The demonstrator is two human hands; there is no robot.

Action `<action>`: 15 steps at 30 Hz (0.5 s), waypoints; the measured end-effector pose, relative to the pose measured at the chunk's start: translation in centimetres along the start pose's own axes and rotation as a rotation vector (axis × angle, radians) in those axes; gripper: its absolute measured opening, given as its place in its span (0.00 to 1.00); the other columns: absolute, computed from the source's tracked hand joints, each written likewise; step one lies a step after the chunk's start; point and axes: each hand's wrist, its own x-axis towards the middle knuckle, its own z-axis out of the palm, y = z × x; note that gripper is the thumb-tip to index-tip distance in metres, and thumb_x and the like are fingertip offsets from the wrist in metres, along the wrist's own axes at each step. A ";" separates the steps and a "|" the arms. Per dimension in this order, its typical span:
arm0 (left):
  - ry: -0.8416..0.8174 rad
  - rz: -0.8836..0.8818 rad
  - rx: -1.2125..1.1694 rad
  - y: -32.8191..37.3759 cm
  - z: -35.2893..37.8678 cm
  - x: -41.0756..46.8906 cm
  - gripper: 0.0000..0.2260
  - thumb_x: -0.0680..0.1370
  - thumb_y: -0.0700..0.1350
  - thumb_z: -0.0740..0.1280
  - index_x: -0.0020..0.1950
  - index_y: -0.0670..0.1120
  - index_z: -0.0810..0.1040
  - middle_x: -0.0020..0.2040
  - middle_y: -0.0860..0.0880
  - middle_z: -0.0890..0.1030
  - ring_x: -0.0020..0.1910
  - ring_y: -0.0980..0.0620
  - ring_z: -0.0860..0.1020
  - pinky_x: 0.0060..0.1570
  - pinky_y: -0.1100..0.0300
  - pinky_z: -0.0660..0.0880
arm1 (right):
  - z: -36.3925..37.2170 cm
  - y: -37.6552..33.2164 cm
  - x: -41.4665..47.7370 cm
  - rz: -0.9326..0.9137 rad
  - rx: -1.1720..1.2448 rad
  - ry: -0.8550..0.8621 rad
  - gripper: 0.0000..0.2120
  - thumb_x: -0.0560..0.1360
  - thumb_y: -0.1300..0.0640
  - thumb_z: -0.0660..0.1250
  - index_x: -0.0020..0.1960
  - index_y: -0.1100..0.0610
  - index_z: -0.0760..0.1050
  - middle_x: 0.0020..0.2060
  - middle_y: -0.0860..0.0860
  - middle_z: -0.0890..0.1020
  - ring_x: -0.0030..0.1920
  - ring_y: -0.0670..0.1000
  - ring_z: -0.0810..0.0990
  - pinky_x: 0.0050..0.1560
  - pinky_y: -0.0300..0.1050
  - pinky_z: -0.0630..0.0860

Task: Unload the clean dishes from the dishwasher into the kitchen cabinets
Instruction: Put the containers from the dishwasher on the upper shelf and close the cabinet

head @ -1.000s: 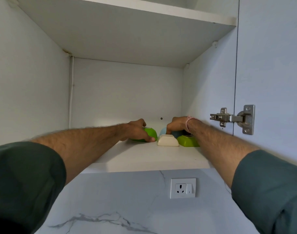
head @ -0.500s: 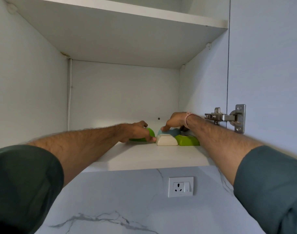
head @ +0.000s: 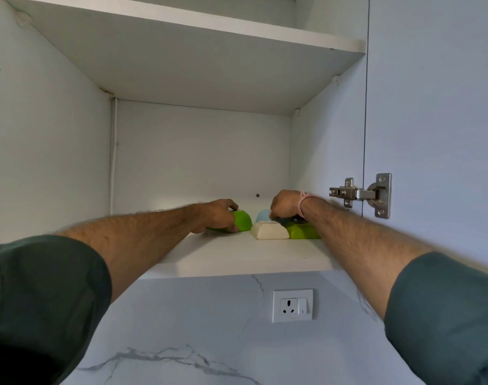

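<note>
Two arms reaching up from the lower corners of the frame into an open white cabinet (head: 56, 162), meeting near the middle on its lower shelf (head: 237, 257). Left hand (head: 218, 218) lying over a bright green bowl (head: 243, 220) left of centre, fingers curling down around its near side and closing on it, the bowl sitting on the shelf. Right hand (head: 284, 204) bending down just right of centre, knuckles up, fingers pressing onto a dark dish (head: 281, 220) beneath it; hard telling whether gripping it or only touching, fingertips being hidden. Pink thread band (head: 304, 201) circling the right wrist. Pale blue bowl (head: 263, 215) showing between the two hands, behind a cream dish (head: 269, 231) sitting upside down at the front. Olive-green dish (head: 302, 231) lying just beside the cream one on its right, touching it, partly under the right forearm. Dark green sleeves (head: 43, 295) filling both lower corners. Upper shelf (head: 181, 26) crossing the top of the frame. Metal hinge (head: 361, 194) gleaming at mid right, joining the cabinet side to the open door (head: 431, 107). White socket with switch (head: 292, 305) sitting below the shelf, lower centre, on a marbled wall (head: 209, 343).
</note>
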 end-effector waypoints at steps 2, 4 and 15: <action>0.003 0.006 -0.002 -0.1 0.0 -0.1 0.31 0.75 0.41 0.73 0.75 0.53 0.66 0.70 0.46 0.70 0.64 0.46 0.71 0.67 0.53 0.71 | 0.1 0.1 0.2 0.001 -0.011 0.003 0.07 0.68 0.55 0.68 0.43 0.57 0.79 0.43 0.53 0.82 0.38 0.50 0.78 0.34 0.41 0.71; 0.004 0.005 -0.018 -0.1 0.1 -0.3 0.31 0.75 0.40 0.73 0.75 0.53 0.66 0.70 0.46 0.70 0.64 0.46 0.71 0.68 0.52 0.71 | 0.2 0.2 0.2 -0.005 -0.019 0.002 0.06 0.68 0.54 0.68 0.41 0.57 0.79 0.41 0.52 0.81 0.37 0.50 0.78 0.34 0.41 0.70; 0.133 -0.062 0.082 -0.5 -0.5 -3.1 0.38 0.74 0.47 0.75 0.78 0.52 0.58 0.70 0.45 0.69 0.65 0.45 0.70 0.66 0.51 0.70 | 0.2 -0.5 -1.0 -0.049 0.139 0.126 0.13 0.74 0.50 0.68 0.54 0.58 0.75 0.46 0.54 0.78 0.45 0.53 0.77 0.44 0.45 0.74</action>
